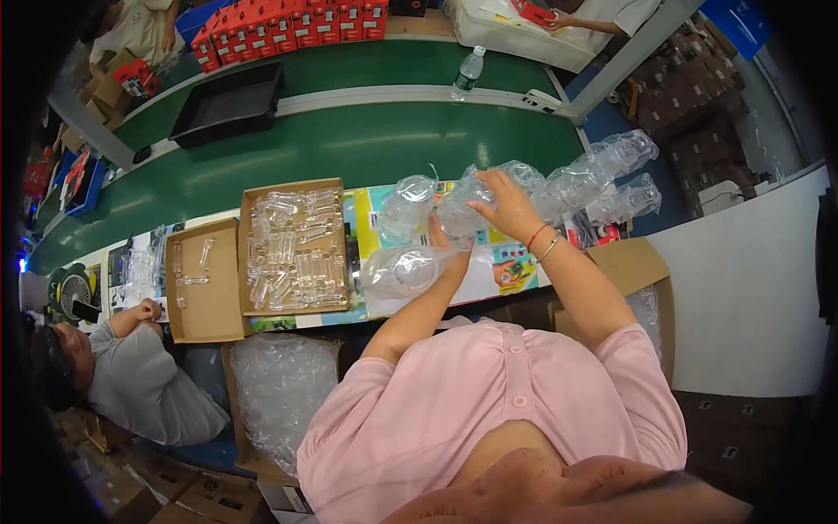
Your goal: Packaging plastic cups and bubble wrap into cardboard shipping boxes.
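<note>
A: Entry, head view. State of the right hand?

B: Fingers curled down, palm pressed on a stack of clear plastic blister shells that runs from the table edge out toward the right. It grips the near end of the stack.

A: Left hand?

B: Raised just below the right hand, fingers closed around one end of a separate clear plastic shell, which lies on its side on the printed sheet covering the work table. Fingertips are partly hidden behind the shell; exact pinch not readable.

A: Surroundings?

B: Left of the hands, a shallow cardboard tray full of small clear plastic pieces. Beside that, a second cardboard tray holding only a few pieces. Beyond the table, a green conveyor belt with a black tray on it, and a water bottle standing upright on the divider. A row of red boxes sits at the far side. Another person in a grey top sits at the left.
</note>
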Tool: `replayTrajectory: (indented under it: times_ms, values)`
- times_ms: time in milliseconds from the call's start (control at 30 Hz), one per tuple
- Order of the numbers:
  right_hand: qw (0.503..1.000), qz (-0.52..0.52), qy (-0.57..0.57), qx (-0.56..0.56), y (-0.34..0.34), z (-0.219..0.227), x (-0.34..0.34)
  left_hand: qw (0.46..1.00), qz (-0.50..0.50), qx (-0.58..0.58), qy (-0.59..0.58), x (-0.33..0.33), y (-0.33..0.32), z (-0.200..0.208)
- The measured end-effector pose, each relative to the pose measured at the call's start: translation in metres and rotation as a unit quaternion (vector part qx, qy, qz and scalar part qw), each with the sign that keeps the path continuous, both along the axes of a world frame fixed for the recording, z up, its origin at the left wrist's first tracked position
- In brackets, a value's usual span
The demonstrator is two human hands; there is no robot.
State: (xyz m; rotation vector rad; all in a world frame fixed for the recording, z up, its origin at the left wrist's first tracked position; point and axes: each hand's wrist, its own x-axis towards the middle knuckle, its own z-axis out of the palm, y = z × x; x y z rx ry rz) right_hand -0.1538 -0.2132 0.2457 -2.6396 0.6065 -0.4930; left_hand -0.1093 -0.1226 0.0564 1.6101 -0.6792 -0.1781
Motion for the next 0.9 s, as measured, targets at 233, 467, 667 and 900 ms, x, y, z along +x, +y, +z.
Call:
replayTrajectory:
  times_ms: [233,467,667,900]
  values:
    - [0.999,0.026,-0.016,-0.040,0.008,0.030,-0.004,0.999,-0.009,0.030,-0.039,0.018,-0.020,-0.022]
    - [0.963,0.062,-0.238,-0.105,0.039,0.190,-0.029,0.986,0.063,0.004,-0.157,0.011,-0.028,-0.056]
    - [0.917,0.216,-0.327,-0.078,0.082,0.219,-0.005,0.973,-0.104,0.155,-0.139,-0.020,0.017,-0.097]
    - [0.950,0.293,-0.038,-0.104,0.130,0.171,0.037,0.926,-0.336,0.148,0.089,-0.006,0.143,-0.030]
